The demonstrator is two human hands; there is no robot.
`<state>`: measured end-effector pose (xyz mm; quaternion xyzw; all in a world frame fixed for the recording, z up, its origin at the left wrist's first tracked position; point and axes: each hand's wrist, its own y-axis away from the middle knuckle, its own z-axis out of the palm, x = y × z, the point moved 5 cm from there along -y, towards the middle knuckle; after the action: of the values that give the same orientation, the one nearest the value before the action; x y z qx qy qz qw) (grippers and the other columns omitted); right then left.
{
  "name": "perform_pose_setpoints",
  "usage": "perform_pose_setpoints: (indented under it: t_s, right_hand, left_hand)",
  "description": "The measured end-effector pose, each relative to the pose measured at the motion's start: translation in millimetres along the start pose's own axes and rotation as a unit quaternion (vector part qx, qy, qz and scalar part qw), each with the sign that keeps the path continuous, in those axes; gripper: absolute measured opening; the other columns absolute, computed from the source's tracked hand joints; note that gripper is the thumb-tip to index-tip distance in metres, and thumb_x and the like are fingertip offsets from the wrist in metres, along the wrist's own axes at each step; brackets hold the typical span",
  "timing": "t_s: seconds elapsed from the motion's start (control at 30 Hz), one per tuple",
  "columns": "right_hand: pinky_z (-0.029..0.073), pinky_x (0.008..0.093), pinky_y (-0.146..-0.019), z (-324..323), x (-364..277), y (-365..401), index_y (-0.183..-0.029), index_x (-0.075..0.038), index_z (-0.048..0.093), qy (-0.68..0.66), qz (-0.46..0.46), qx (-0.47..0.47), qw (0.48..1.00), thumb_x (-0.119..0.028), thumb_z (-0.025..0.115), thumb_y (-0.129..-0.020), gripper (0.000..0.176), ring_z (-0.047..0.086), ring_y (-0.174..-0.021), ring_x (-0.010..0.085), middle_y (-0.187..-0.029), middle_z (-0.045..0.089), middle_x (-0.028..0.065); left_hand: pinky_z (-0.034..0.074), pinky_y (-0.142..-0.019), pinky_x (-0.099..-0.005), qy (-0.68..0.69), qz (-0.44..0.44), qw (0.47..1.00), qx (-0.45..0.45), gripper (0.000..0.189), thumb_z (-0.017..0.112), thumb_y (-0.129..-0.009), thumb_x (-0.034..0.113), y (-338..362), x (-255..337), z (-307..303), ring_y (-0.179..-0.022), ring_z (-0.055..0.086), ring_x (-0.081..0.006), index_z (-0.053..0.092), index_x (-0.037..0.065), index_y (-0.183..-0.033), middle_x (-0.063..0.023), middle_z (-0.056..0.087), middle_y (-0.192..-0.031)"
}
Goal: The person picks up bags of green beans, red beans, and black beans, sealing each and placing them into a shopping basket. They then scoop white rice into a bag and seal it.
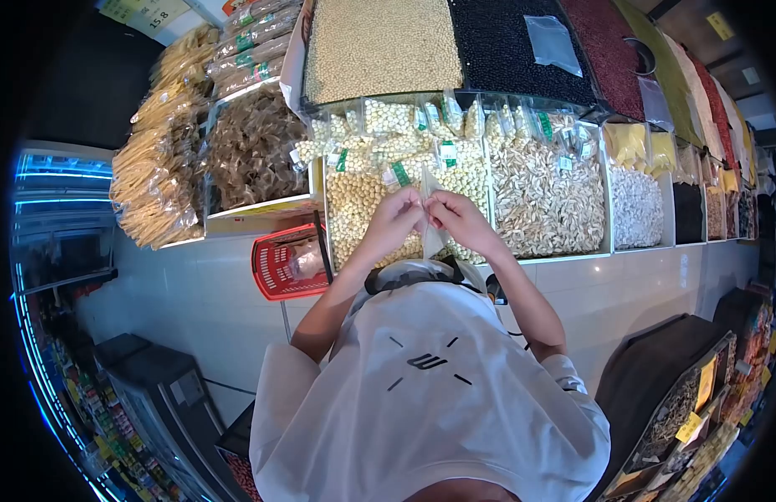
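White shirt (430, 393) filled my lower view. Just past it, I logged the left hand (394, 219) and right hand (455, 216) together, fingertips of both pinching a clear plastic bag (433, 243) that hung between them. Red basket (281, 266) sat to the left. Behind were bins of pale beans (354, 213), with sealed packets (388, 117) piled over them.

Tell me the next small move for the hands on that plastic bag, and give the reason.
Probably pull the two pinched sides apart to open the bag's mouth. The left hand and right hand both pinch the top of the clear plastic bag, which hangs flat and looks empty in front of the bin of pale beans. Nothing could go in while it is flat.
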<state>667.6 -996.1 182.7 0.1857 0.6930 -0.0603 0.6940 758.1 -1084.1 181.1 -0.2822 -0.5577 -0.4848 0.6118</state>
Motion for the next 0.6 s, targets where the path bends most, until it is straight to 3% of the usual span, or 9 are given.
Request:
perform_pose_setpoints:
  t_s: [0.13, 0.2, 0.33, 0.4, 0.47, 0.53, 0.6]
  right_hand:
    - [0.033, 0.0219, -0.050, 0, 8, 10, -0.072, -0.001, 0.052, -0.048, -0.008, 0.019, 0.999, -0.013, 0.046, -0.088, 0.021, 0.040, -0.054, 0.0058, -0.059, 0.046, -0.0007]
    - [0.032, 0.0211, -0.050, 0, 8, 13, -0.072, -0.001, 0.051, -0.066, -0.005, 0.036, 0.997, -0.012, 0.047, -0.088, 0.020, 0.039, -0.055, 0.0045, -0.060, 0.046, -0.0016]
    - [0.031, 0.0206, -0.049, 1, 7, 12, -0.071, -0.001, 0.051, -0.083, -0.024, 0.072, 0.994, -0.011, 0.046, -0.089, 0.020, 0.037, -0.055, 0.0042, -0.060, 0.044, -0.0024]
    - [0.030, 0.0206, -0.049, -5, 6, 13, -0.070, -0.001, 0.051, -0.076, -0.028, 0.072, 0.994, -0.012, 0.046, -0.089, 0.022, 0.036, -0.054, 0.0041, -0.059, 0.044, -0.0024]
    - [0.032, 0.0205, -0.052, -27, 0, 17, -0.068, -0.002, 0.047, -0.065, -0.021, 0.116, 0.991, -0.008, 0.044, -0.087, 0.021, 0.039, -0.056, 0.0050, -0.060, 0.046, -0.0011]
    - [0.033, 0.0206, -0.052, -21, -7, 15, -0.066, -0.002, 0.046, -0.046, -0.031, 0.093, 0.994, -0.008, 0.043, -0.087, 0.022, 0.039, -0.056, 0.0052, -0.060, 0.046, -0.0009]
    - [0.035, 0.0212, -0.054, -13, -17, 11, -0.065, -0.003, 0.046, -0.039, -0.035, 0.067, 0.996, -0.009, 0.042, -0.088, 0.024, 0.042, -0.056, 0.0060, -0.059, 0.047, -0.0001]
  left_hand:
    - [0.038, -0.054, -0.0211, -0.083, -0.002, 0.997, -0.003, 0.007, 0.047, -0.081, 0.000, -1, -4, 1, -0.061, 0.047, -0.0062, 0.045, 0.003, -0.075, -0.0003, 0.049, -0.067]
    - [0.035, -0.052, -0.0210, -0.209, 0.062, 0.976, 0.009, 0.008, 0.049, -0.079, 0.000, -1, 13, 5, -0.059, 0.042, -0.0044, 0.043, 0.003, -0.074, 0.0013, 0.043, -0.064]
    - [0.032, -0.050, -0.0210, -0.239, 0.065, 0.969, 0.003, 0.010, 0.050, -0.078, 0.000, -4, 27, 6, -0.058, 0.038, -0.0038, 0.042, 0.003, -0.073, 0.0016, 0.039, -0.063]
    - [0.032, -0.050, -0.0214, -0.338, 0.073, 0.936, 0.067, 0.009, 0.050, -0.079, 0.000, -2, 38, -4, -0.058, 0.039, -0.0041, 0.043, 0.002, -0.073, 0.0010, 0.040, -0.063]
    - [0.036, -0.051, -0.0241, -0.312, 0.069, 0.944, 0.083, 0.008, 0.051, -0.078, 0.003, -8, 30, -53, -0.057, 0.043, -0.0068, 0.045, 0.002, -0.074, -0.0006, 0.044, -0.061]
    - [0.039, -0.051, -0.0267, -0.288, 0.062, 0.951, 0.094, 0.009, 0.052, -0.078, 0.006, -12, 25, -76, -0.055, 0.046, -0.0094, 0.046, 0.001, -0.074, -0.0021, 0.048, -0.059]
    - [0.043, -0.059, -0.0279, -0.280, 0.061, 0.954, 0.087, 0.009, 0.054, -0.080, 0.009, -12, 24, -79, -0.064, 0.052, -0.0112, 0.049, 0.002, -0.082, -0.0041, 0.053, -0.070]
